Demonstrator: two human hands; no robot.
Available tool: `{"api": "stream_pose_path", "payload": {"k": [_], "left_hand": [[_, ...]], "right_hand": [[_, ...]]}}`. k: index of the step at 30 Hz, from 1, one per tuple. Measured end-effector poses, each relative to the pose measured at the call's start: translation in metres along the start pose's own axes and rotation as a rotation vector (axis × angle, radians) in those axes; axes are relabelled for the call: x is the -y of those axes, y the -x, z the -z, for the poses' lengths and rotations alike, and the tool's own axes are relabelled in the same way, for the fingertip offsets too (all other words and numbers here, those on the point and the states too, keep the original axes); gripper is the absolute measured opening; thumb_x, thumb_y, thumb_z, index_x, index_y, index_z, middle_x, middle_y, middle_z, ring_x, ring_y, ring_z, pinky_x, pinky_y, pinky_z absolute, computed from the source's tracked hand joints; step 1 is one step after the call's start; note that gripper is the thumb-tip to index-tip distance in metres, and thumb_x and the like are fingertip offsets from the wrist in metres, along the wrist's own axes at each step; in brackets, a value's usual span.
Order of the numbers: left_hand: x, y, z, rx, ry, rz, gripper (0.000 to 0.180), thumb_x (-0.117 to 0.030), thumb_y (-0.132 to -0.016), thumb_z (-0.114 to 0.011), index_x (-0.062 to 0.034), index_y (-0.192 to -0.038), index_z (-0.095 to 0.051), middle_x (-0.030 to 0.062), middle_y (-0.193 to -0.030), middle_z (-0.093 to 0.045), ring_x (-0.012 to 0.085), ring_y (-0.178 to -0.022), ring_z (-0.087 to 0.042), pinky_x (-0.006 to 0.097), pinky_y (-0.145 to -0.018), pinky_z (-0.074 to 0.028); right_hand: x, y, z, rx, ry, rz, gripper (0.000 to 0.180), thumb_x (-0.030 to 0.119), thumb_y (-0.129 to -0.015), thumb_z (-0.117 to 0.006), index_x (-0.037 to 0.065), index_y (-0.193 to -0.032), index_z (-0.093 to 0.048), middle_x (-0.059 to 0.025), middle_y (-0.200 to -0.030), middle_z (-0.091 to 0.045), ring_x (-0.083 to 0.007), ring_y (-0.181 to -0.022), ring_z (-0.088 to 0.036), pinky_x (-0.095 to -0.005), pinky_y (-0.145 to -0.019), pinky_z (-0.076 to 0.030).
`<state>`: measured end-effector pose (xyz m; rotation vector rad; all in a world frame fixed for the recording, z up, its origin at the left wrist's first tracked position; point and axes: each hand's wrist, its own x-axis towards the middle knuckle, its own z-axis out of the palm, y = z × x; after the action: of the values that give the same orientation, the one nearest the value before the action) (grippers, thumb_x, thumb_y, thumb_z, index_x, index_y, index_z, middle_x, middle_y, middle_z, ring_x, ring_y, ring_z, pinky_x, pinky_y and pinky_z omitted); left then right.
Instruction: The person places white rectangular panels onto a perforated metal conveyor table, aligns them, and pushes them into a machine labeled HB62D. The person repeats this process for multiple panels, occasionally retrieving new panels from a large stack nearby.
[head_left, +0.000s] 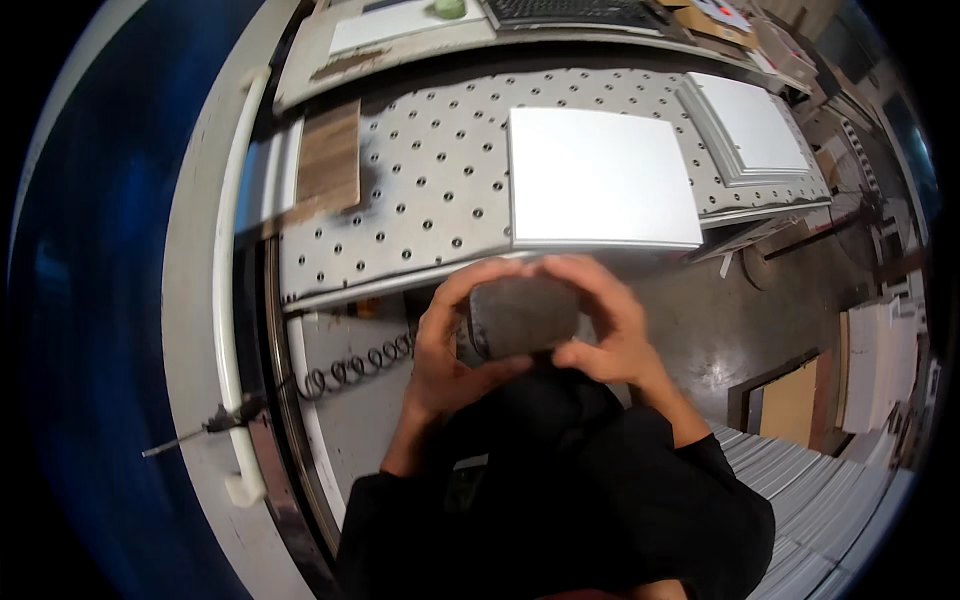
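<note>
Both hands, left hand [440, 350] and right hand [610, 330], held a grey block [522, 315] at chest height, in front of the white panel [598, 180] on the perforated counter [420, 200]. Fingers curled around its ends. Keeping even pressure from both sides would have steadied it best.

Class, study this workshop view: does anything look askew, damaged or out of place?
Little stands out. The white panel lies flat on the perforated table, its near edge reaching the table's edge. Both hands, left hand and right hand, cup a grey block. No spill or damage shows.
</note>
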<state>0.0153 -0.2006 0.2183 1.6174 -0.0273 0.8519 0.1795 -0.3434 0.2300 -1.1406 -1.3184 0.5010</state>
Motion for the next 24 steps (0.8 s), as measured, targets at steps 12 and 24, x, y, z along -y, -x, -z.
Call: {"api": "stream_pose_path", "payload": {"k": [12,24], "left_hand": [[-0.075,-0.01,-0.067,-0.43,0.211,-0.24,0.042,-0.013,-0.079,-0.086,-0.0129,-0.111,-0.058,0.0162,-0.112,-0.069,0.0268,-0.096,-0.072,0.035,-0.083,-0.061],[-0.09,-0.007,-0.067,-0.405,0.464,-0.151,0.045,-0.001,-0.079,-0.082,-0.0067,-0.113,-0.055,0.0214,-0.119,-0.063,0.0286,-0.102,-0.068,0.04,-0.081,-0.06]], "right_hand": [[0.097,-0.008,-0.074,-0.581,-0.556,0.151,0.024,0.003,-0.086,-0.075,0.002,-0.102,-0.057,-0.0237,-0.106,-0.058,-0.0268,-0.093,-0.063,-0.0401,-0.09,-0.053],[0.084,-0.009,-0.087,-0.605,-0.527,0.207,0.054,0.005,-0.072,-0.09,0.015,-0.115,-0.058,-0.0127,-0.109,-0.05,-0.0234,-0.097,-0.056,-0.0317,-0.084,-0.054]]}}
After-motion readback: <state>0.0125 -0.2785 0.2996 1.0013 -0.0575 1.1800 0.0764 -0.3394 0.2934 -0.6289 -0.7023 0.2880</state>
